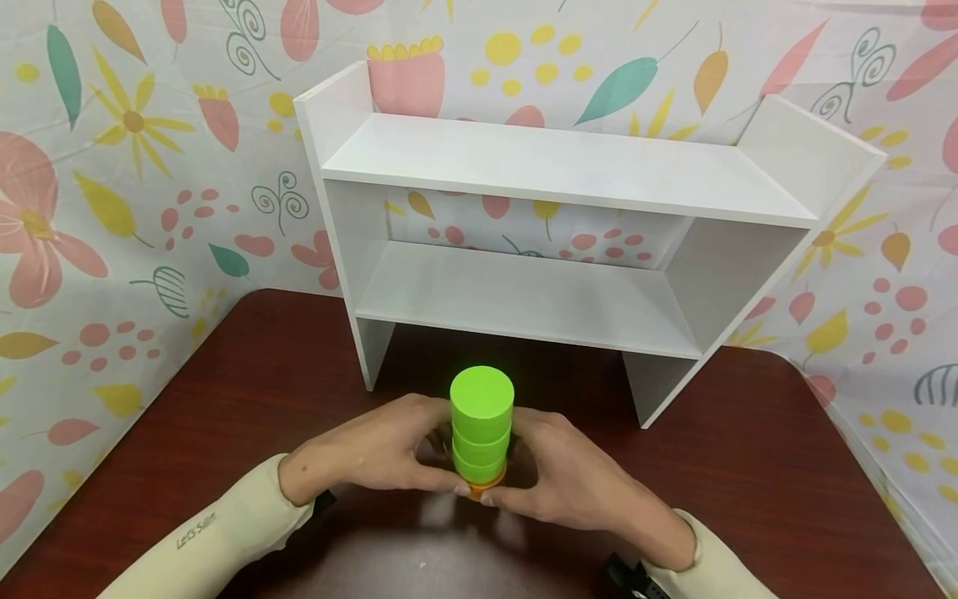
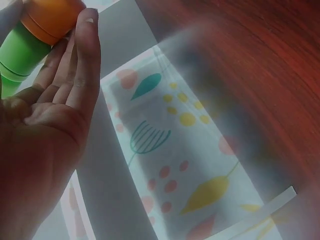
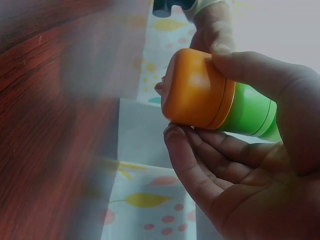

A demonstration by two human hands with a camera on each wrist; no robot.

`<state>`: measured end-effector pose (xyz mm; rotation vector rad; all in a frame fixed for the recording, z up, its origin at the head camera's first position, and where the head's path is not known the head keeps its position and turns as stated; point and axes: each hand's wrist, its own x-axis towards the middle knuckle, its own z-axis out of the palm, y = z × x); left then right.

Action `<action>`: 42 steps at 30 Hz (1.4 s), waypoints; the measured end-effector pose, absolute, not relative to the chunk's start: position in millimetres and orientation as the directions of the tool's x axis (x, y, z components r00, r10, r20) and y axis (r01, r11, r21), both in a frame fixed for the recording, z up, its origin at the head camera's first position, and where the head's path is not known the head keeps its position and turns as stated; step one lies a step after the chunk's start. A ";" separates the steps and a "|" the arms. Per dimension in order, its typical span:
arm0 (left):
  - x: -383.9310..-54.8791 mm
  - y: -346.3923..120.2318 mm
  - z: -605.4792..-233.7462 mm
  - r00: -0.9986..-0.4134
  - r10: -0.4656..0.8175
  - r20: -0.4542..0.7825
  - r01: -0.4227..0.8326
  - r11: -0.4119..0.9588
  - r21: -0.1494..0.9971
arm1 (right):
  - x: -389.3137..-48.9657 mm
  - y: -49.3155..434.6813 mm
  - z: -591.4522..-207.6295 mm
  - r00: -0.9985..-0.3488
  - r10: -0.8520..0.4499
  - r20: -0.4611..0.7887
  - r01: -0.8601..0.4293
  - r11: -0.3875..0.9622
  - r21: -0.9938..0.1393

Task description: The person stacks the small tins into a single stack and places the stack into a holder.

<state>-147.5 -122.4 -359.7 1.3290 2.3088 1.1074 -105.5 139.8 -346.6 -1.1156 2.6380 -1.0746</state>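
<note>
A bright green cylinder with ringed sections and an orange base stands upright between the two hands, seemingly lifted off the table. From one side my left hand grips it, with the thumb at the orange base. My right hand holds the opposite side, its thumb also low near the base. The right wrist view shows the rounded orange part between thumb and fingers. In the left wrist view, only part of the green section shows beside the fingers.
Behind the hands a white two-tier shelf with tall side panels stands on the dark red-brown table. A patterned cloth with flowers and leaves hangs around the back and sides.
</note>
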 end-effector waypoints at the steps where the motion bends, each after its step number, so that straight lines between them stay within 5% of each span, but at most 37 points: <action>1: -147.2 -122.3 -358.7 -0.548 0.823 0.149 0.631 0.290 0.719 | -105.3 140.0 -345.7 -0.732 -0.656 0.184 -0.597 0.487 -0.638; 42: -145.1 -119.0 -325.3 -0.525 0.824 0.212 0.693 0.270 0.668 | -98.9 146.9 -305.6 -0.729 -0.653 0.207 -0.622 0.504 -0.600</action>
